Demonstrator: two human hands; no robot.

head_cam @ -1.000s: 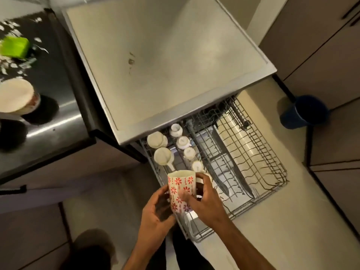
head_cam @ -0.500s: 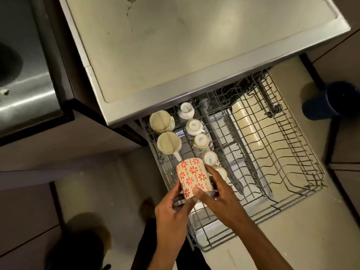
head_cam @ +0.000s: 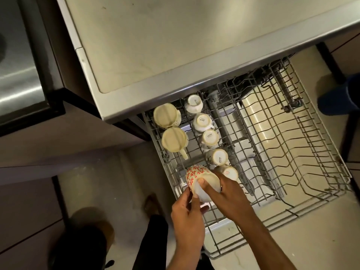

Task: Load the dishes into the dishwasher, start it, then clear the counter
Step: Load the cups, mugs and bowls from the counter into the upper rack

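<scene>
We are setting the mug [head_cam: 198,180] into the rack [head_cam: 292,152], and it should go mouth down into the free slot at the near end of the left-hand row, in line with the two large cream mugs [head_cam: 171,129] above it in the frame. We judge the wires there wide enough, but the mug's handle, which we cannot see, needs to slip between tines rather than ride on one. Lower it slowly and let go only once it sits steady, or it may tip against the small cup [head_cam: 227,172] just to its right.

Our left hand [head_cam: 188,215], lower centre of the frame, curls its fingertips round the mug's pale near end. Our right hand [head_cam: 226,193] lies across the mug's upper side, thumb and fingers wrapped over it.

The mug sits just left of centre, low in the frame, tilted over the rack's left edge and, as far as we can tell, not yet seated. It is cream with red flowers. To its right a line of small white cups [head_cam: 202,121] stands upside down; the right half of the rack shows bare wire.
</scene>
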